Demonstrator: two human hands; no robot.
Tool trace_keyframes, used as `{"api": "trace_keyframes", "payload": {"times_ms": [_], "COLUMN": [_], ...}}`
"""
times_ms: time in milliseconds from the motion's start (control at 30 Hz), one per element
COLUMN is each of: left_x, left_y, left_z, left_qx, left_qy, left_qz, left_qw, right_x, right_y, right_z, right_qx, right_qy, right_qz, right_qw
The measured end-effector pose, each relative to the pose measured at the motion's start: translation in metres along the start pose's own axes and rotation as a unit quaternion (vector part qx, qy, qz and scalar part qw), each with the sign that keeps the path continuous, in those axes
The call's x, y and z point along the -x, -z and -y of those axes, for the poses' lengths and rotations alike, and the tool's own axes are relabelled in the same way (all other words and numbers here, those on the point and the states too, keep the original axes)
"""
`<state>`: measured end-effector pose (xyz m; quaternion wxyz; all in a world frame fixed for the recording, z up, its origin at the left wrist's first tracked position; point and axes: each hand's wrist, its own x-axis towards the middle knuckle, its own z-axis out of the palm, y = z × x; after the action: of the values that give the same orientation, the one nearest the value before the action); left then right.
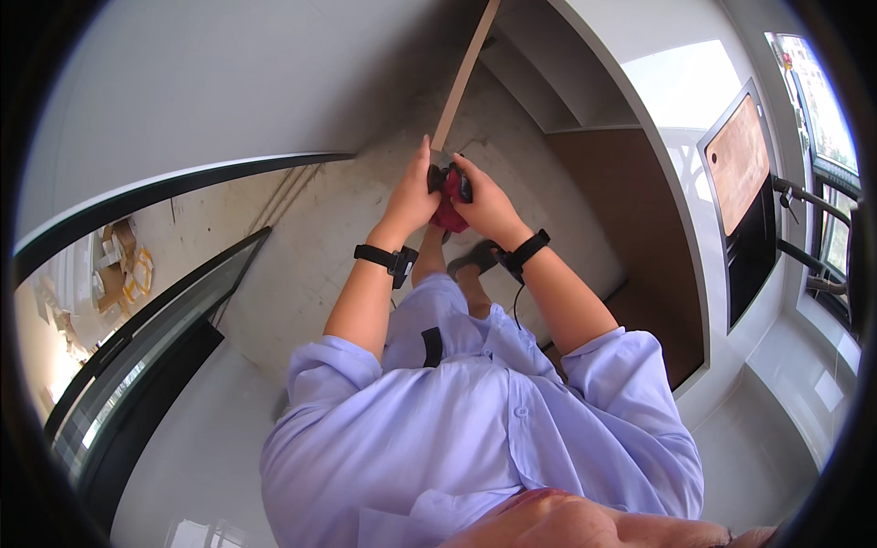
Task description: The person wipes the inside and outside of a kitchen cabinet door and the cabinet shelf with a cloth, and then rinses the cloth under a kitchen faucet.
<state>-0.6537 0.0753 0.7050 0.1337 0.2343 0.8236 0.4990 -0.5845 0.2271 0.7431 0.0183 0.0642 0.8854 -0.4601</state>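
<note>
Both hands are held together in front of me around a red and black tool [449,205], whose exact kind I cannot tell. My left hand [411,195] grips its left side, with one finger pointing upward along it. On the other side my right hand [488,205] closes over a black part of the tool. Beyond the fingertips a long thin wooden strip [466,75] runs up and away; its near end meets the tool or lies just behind it. Black straps with small devices circle both wrists.
A glass door with a black frame [264,236] stands at left, with cardboard scraps [113,270] beyond it. An open cabinet with a brown panel [616,198] is at right, beside a counter with a sink and wooden cutting board [738,164]. A large pale panel [205,82] rises at upper left.
</note>
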Motion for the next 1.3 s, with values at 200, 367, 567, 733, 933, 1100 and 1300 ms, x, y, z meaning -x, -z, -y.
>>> {"api": "trace_keyframes", "payload": {"times_ms": [200,367,567,733,933,1100,1300], "left_x": [0.006,-0.001,-0.045,-0.074,-0.071,-0.075,-0.083], "left_y": [0.043,0.067,0.038,0.007,0.013,0.001,-0.005], "left_z": [-0.009,-0.034,-0.065,-0.071,-0.064,-0.046,-0.046], "left_qx": [0.130,0.416,0.005,-0.211,-0.209,-0.166,-0.227], "left_qy": [0.117,0.097,-0.146,-0.171,-0.129,-0.128,-0.150], "left_qz": [-0.043,-0.190,-0.264,-0.091,-0.096,-0.168,-0.264], "left_qw": [0.984,0.884,0.953,0.958,0.965,0.963,0.925], "right_x": [0.003,-0.031,-0.123,-0.205,-0.241,-0.250,-0.260], "right_y": [0.018,0.064,0.096,0.102,0.078,0.086,0.088], "right_z": [-0.005,0.016,0.044,0.044,0.021,0.009,-0.003], "right_qx": [-0.200,-0.394,-0.321,0.075,0.291,0.248,0.131], "right_qy": [-0.159,-0.061,0.084,0.225,0.195,0.278,0.347], "right_qz": [-0.062,-0.307,-0.323,-0.275,-0.201,-0.221,-0.267], "right_qw": [0.965,0.864,0.886,0.932,0.915,0.901,0.889]}}
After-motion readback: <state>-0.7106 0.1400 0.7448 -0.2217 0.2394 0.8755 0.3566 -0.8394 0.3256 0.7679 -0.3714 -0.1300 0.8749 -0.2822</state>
